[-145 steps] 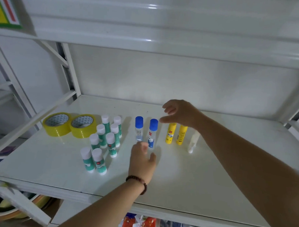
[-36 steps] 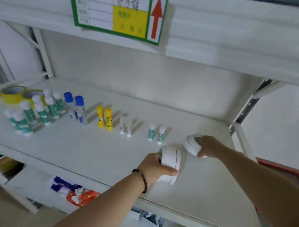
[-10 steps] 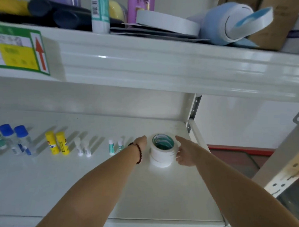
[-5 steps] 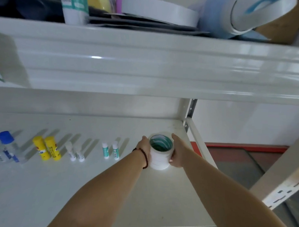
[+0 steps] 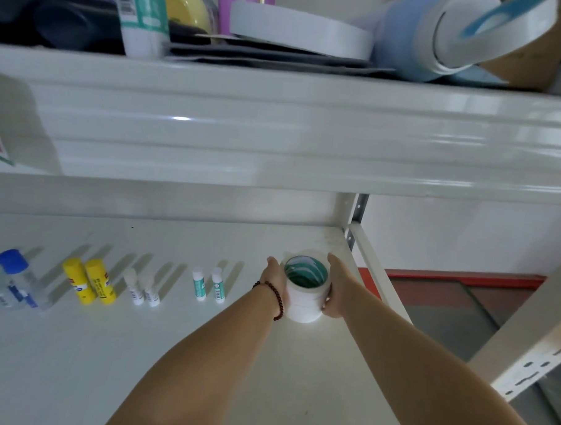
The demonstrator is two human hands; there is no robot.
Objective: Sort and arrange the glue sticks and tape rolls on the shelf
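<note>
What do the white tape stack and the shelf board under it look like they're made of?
White tape stack: matte, papery white windings around a teal inner core, so probably paper-backed or double-sided tape; the core could be plastic or card. Shelf board: smooth, glossy white surface with soft reflections and a bright glint on the beam above, probably painted metal, though this cannot be confirmed.

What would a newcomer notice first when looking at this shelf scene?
First, the stack of white tape rolls near the shelf's right end, with the left hand and right hand pressed against its sides. Next, the glue sticks standing in pairs to its left: yellow glue sticks and blue-capped glue sticks. Above, a large blue tape roll lies on the cluttered upper shelf.
</note>
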